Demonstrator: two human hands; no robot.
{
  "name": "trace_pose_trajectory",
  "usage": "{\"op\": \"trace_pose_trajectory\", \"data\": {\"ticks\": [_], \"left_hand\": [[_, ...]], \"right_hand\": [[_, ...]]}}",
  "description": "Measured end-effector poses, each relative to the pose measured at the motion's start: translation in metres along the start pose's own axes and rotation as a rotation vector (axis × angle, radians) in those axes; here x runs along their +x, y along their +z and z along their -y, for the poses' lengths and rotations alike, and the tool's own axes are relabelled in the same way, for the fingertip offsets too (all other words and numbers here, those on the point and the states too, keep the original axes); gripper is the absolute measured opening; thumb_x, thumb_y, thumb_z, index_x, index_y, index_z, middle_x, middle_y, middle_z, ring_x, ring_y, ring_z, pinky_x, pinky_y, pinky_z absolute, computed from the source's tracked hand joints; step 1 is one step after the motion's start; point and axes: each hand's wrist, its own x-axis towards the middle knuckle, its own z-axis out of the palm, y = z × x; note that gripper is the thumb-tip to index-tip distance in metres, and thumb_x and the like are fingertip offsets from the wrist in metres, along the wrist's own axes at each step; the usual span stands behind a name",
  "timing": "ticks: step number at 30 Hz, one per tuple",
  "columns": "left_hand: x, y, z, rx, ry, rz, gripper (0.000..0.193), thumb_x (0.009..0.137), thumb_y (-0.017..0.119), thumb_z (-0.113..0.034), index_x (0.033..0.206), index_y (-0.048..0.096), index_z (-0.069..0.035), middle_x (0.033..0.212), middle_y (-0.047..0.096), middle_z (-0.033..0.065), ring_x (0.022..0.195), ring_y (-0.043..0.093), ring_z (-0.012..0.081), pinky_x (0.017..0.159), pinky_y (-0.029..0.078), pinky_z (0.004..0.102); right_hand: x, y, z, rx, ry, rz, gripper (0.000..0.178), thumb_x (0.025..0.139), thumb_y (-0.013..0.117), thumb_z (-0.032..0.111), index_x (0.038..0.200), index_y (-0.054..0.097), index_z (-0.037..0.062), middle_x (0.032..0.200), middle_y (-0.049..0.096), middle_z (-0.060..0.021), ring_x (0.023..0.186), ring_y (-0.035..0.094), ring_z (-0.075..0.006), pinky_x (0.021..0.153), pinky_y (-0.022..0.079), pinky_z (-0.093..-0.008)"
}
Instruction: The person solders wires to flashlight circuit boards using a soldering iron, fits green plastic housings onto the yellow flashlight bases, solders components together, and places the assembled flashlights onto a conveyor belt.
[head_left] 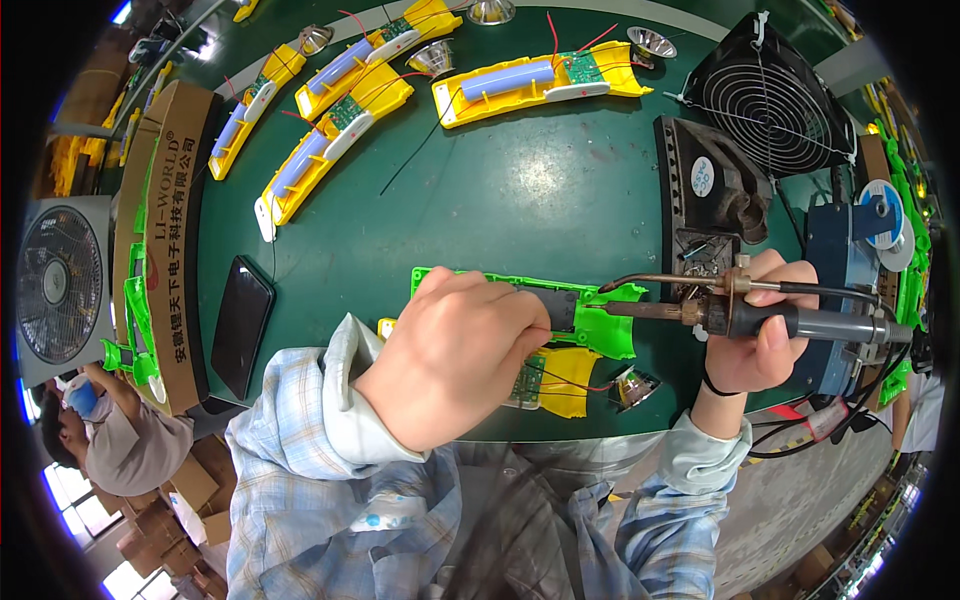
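Note:
My right hand (762,335) grips a soldering iron (812,322) with a thin metal feed tube (650,280) fixed along it. The iron's tip points left, at the right part of a green plastic flashlight housing (612,328). Inside that housing lies a flat black part (556,306). My left hand (450,350) is closed over the housing's left part, fingertips pressed together beside the black part. What it pinches is hidden. Partly under my left hand, nearer me, lies a yellow housing (568,385) with a green circuit board (526,384) and a reflector (636,388) on wires.
Several yellow housings (545,85) with blue cells and wired reflectors lie along the far side. A black phone (243,325) and a carton (165,260) are at left. At right stand an iron stand (715,185), a caged fan (770,105) and a solder spool (880,215).

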Motion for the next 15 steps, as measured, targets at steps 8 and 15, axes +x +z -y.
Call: {"op": "trace_pose_trajectory", "data": {"ticks": [8, 15], "left_hand": [[0.0038, -0.0029, -0.0072, 0.144, -0.044, 0.086, 0.007, 0.074, 0.054, -0.012, 0.074, 0.057, -0.006, 0.069, 0.056, 0.0068, 0.067, 0.051, 0.0242, 0.064, 0.036, 0.0323], [0.0026, -0.0031, -0.0053, 0.085, -0.045, 0.079, 0.006, 0.073, 0.054, -0.011, 0.075, 0.057, -0.005, 0.072, 0.056, 0.0065, 0.069, 0.051, 0.0244, 0.065, 0.037, 0.0329]], "right_hand": [[-0.0008, 0.0046, -0.0003, -0.078, 0.019, 0.028, 0.026, 0.070, 0.051, 0.023, 0.070, 0.040, -0.0001, 0.070, 0.036, -0.0065, 0.058, 0.037, -0.0144, 0.049, 0.035, -0.0254], [-0.0019, 0.0034, -0.0027, -0.090, 0.034, 0.098, 0.026, 0.072, 0.052, 0.023, 0.072, 0.041, -0.0004, 0.070, 0.037, -0.0070, 0.057, 0.037, -0.0146, 0.050, 0.035, -0.0255]]}}
